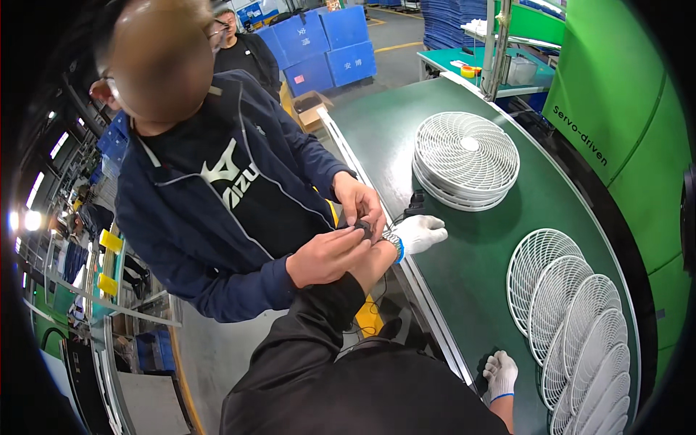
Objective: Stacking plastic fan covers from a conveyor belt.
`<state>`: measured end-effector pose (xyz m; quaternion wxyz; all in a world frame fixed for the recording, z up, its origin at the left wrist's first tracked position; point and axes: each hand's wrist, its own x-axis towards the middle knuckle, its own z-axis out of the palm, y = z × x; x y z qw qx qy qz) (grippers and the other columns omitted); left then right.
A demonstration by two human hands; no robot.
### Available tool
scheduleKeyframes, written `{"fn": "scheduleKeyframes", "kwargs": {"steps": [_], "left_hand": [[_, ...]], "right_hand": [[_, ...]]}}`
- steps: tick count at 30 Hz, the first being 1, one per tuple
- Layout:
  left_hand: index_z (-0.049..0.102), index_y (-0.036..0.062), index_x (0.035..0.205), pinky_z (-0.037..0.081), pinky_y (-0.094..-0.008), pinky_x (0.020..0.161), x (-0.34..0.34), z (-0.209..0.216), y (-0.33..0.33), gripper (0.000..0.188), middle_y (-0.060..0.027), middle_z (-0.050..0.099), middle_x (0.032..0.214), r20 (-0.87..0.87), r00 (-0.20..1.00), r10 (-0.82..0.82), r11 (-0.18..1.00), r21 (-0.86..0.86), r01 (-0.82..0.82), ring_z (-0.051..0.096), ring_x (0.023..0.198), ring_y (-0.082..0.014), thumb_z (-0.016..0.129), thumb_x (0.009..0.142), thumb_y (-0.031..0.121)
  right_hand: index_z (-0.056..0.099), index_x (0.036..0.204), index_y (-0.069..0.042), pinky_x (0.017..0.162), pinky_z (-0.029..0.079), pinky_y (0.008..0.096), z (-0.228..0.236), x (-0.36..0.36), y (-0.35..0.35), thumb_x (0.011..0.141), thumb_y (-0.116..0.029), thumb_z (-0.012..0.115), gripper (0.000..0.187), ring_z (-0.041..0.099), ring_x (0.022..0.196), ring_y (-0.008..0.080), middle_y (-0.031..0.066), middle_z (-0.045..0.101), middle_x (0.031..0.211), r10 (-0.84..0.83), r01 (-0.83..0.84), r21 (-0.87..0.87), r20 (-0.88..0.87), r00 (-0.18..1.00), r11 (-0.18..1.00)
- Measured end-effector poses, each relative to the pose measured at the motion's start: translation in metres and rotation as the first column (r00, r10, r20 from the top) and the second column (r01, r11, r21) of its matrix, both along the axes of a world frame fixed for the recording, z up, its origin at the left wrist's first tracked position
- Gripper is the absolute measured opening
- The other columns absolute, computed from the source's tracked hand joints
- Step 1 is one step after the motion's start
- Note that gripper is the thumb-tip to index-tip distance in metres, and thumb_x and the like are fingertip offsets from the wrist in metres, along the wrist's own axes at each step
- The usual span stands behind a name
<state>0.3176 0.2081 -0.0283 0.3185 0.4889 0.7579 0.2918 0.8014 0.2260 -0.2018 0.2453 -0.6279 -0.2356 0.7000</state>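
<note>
My left hand (pixel 423 233), in a white knit glove with a blue cuff, rests over the near edge of the green-topped table (pixel 464 272). Its fingers are loosely curled together, and nothing shows in them. A co-worker's bare hands (pixel 330 255) work at my left wrist, pinching a small black piece (pixel 363 230) beside a metal-banded watch (pixel 394 243). Just beyond my left hand lies a small black device (pixel 415 204) with a cable. Lower down, my right hand (pixel 500 373), also gloved in white, is closed with its fingers curled at the table's edge; nothing is visible in it.
A stack of round white fan grilles (pixel 470 156) stands toward the table's far end. Several more grilles (pixel 558 290) lean overlapped along the right side. A green machine (pixel 623 94) borders the table. Blue boxes (pixel 319 47) and an open carton (pixel 312 109) stand behind the co-worker.
</note>
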Motion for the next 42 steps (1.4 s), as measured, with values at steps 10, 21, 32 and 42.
{"fn": "scheduleKeyframes", "kwargs": {"steps": [10, 21, 32, 42], "left_hand": [[0.068, 0.0038, 0.141, 0.047, -0.0382, 0.115, -0.029, 0.015, 0.018, 0.064, -0.0199, 0.071, 0.139, -0.022, 0.998, 0.053, 0.998, -0.029, -0.053, 0.065, 0.134, -0.0346, 0.061, 0.097, 0.050], [0.068, 0.0037, 0.142, 0.048, -0.0373, 0.114, -0.025, 0.020, 0.018, 0.065, -0.0209, 0.072, 0.138, 0.022, 0.998, 0.055, 0.998, -0.016, -0.055, 0.066, 0.132, -0.0348, 0.063, 0.096, 0.050], [0.071, 0.0033, 0.136, 0.051, -0.0387, 0.110, -0.028, 0.027, 0.020, 0.060, -0.0197, 0.075, 0.131, -0.051, 0.997, 0.062, 0.998, 0.028, -0.061, 0.069, 0.125, -0.0349, 0.061, 0.096, 0.047], [0.071, 0.0040, 0.138, 0.052, -0.0381, 0.106, -0.028, 0.030, 0.022, 0.062, -0.0185, 0.076, 0.124, -0.050, 0.997, 0.056, 0.996, -0.074, -0.060, 0.070, 0.115, -0.0310, 0.062, 0.095, 0.048]], "right_hand": [[0.065, 0.106, -0.005, 0.045, 0.050, 0.0301, 0.014, -0.014, 0.002, 0.103, -0.023, 0.064, 0.018, 0.062, 0.056, 0.0168, 0.0072, 0.068, 0.080, -0.004, 0.004, 0.029, -0.009, 1.000, 1.000], [0.065, 0.108, -0.006, 0.048, 0.051, 0.0312, 0.015, -0.008, -0.004, 0.105, -0.025, 0.064, 0.020, 0.063, 0.060, 0.0176, 0.0075, 0.069, 0.082, 0.007, -0.007, 0.036, -0.005, 1.000, 0.999], [0.064, 0.107, -0.006, 0.048, 0.050, 0.0309, 0.017, -0.012, -0.004, 0.104, -0.024, 0.064, 0.019, 0.063, 0.060, 0.0174, 0.0071, 0.068, 0.082, -0.003, 0.002, 0.035, 0.017, 1.000, 0.999], [0.065, 0.107, -0.006, 0.047, 0.049, 0.0304, 0.019, -0.012, -0.003, 0.102, -0.022, 0.066, 0.017, 0.062, 0.058, 0.0171, 0.0070, 0.068, 0.081, -0.022, 0.021, 0.029, 0.027, 0.999, 0.999]]}}
